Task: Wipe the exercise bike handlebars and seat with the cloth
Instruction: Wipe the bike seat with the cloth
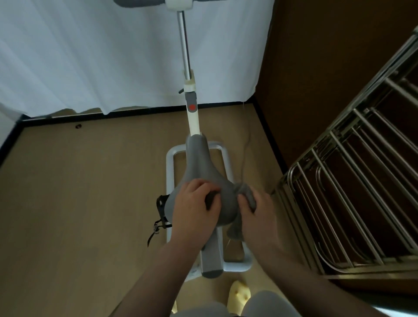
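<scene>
One grey seat [199, 172] sits at the middle of the view, on one white exercise bike [192, 122] standing on the tan floor [79, 192]. One grey cloth [245, 194] lies bunched against the seat's right rear edge, its grip being the right hand [255, 212], whose fingers curl round it. The left hand [194, 203] rests on the seat's left rear, fingers bent over the top. Only part of the handlebars [140, 2] shows at the top edge. One metal rack [352, 181] stands to the right, one white curtain [90, 56] behind.
</scene>
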Demonstrator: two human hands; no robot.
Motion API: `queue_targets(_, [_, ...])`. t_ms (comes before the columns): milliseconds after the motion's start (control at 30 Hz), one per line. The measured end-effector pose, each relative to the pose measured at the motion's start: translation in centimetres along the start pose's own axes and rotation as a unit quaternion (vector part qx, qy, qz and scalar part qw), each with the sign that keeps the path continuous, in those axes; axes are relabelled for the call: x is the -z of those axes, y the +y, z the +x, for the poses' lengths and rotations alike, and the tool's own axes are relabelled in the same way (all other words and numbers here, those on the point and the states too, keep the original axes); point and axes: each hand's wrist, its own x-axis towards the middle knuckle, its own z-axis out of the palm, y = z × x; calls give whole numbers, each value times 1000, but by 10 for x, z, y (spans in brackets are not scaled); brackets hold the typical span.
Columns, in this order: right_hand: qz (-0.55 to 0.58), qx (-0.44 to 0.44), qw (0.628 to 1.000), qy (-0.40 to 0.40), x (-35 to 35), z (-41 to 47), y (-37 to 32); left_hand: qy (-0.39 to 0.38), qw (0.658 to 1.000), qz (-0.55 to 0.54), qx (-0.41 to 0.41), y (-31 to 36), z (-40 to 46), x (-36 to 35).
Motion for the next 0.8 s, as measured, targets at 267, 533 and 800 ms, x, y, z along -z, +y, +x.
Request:
queue_targets(267, [16, -29, 997, 66, -11, -20, -9, -57, 997, 11, -47, -9, 6, 9])
queue_targets(533, [62, -86, 980, 171, -35, -45, -20, -93, 988, 10, -120, -24, 7, 16])
queue_targets(800, [144, -180, 935, 270, -59, -48, -32, -164, 971, -6, -175, -35, 9, 29])
